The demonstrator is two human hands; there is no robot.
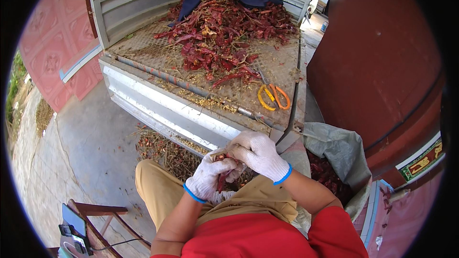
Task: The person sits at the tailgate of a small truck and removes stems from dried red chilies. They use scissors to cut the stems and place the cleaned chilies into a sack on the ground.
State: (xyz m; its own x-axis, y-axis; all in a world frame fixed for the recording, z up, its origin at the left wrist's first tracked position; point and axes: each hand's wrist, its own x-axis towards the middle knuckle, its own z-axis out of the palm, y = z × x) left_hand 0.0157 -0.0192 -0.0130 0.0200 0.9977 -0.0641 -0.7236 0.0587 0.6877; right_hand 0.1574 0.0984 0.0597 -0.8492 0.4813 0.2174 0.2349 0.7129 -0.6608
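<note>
Both of my hands wear white knit gloves with blue cuffs and meet above my lap. My left hand [211, 172] is closed around a dried red chili pepper [221, 181], whose lower part hangs below the fingers. At the pepper's upper end, my right hand [256, 154] has thumb and fingers pinched together; the fingers partly hide what they grip, seemingly its stem end. Beyond my hands, a heap of dried red chilies [222, 25] lies on the metal bed of a cargo vehicle [143, 48]. Scissors with yellow and orange handles [274, 96] rest near the bed's right corner.
A lowered metal tailgate [172, 105] runs across in front of me. Stems and scraps [161, 147] litter the floor below it. At right stands an open woven sack [335, 147] holding red chilies. A wooden chair [95, 209] with a phone [74, 218] is at lower left.
</note>
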